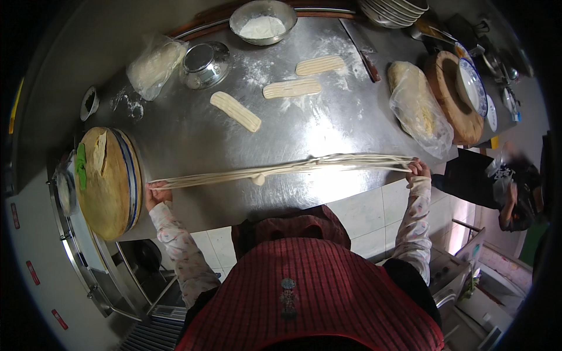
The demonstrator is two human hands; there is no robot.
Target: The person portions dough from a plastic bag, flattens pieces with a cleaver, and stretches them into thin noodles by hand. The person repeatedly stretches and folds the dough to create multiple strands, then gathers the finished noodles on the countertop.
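Observation:
Long strands of pulled noodle dough stretch across the front of the steel worktable between my two hands. At the left end, my left hand grips the strands close to the round wooden board. My right hand holds the other end near the table's right front edge. A small lump of dough hangs or lies below the middle of the strands. Beyond them lie three flat, grooved dough strips: one slanted strip, one in the middle and one farther back.
The steel worktable carries a flour bowl, an upturned metal bowl, bagged dough and a cleaver. On the right are another dough bag and a chopping block. A round board stands left. A person is at right.

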